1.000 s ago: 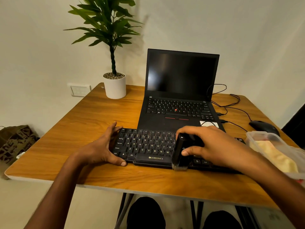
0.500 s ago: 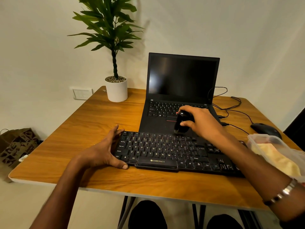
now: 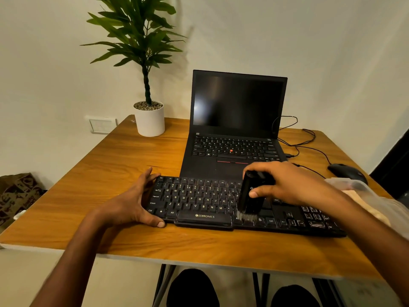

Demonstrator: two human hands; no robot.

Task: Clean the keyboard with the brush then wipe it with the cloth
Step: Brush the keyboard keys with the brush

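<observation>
A black keyboard (image 3: 199, 200) lies across the near part of the wooden table (image 3: 110, 173). My right hand (image 3: 285, 185) grips a black brush (image 3: 250, 198) held upright, its grey bristles touching the bottom key row right of the space bar. My left hand (image 3: 132, 202) clasps the keyboard's left end, thumb on the front edge and fingers at the back edge. A yellow cloth (image 3: 365, 204) lies in a clear plastic container (image 3: 354, 185) at the right, partly hidden by my right forearm.
An open black laptop (image 3: 236, 129) stands just behind the keyboard. A potted plant (image 3: 149, 118) sits at the back left. A black mouse (image 3: 345, 171) and cables lie at the back right. A patterned bag (image 3: 17, 196) sits on the floor at left.
My right hand has drawn the brush from the keyboard's back edge near the laptop down to the bottom key row. My left hand stays on the keyboard's left end.
</observation>
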